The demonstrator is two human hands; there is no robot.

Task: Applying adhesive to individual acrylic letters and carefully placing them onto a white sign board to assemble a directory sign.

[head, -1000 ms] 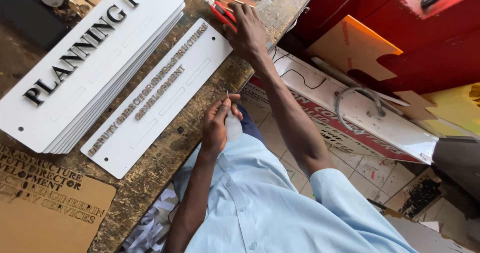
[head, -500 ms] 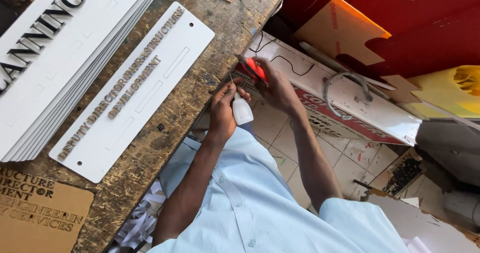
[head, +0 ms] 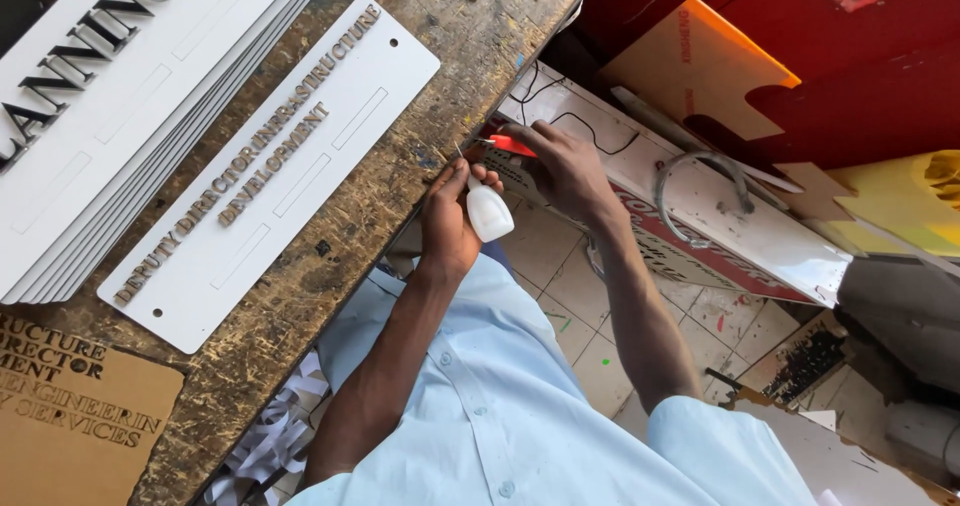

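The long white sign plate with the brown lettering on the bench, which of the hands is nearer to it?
Left. The left hand, holding a small white bottle, is just off the workbench edge beside the white sign plate. The right hand, gripping a red-handled tool, is farther away.

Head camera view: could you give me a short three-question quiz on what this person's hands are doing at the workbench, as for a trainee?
1. True or false: the left hand holds a small white bottle.
2. What does the right hand grip? A) a hammer B) a red-handled tool C) a paintbrush
3. Fill in: the long white sign plate with raised letters lies flat on the wooden ____.

Key
1. True; the bottle's thin nozzle points up toward the tool.
2. B; its working end meets the bottle's tip, just off the bench edge.
3. Workbench; a stack of white plates lies beside it.
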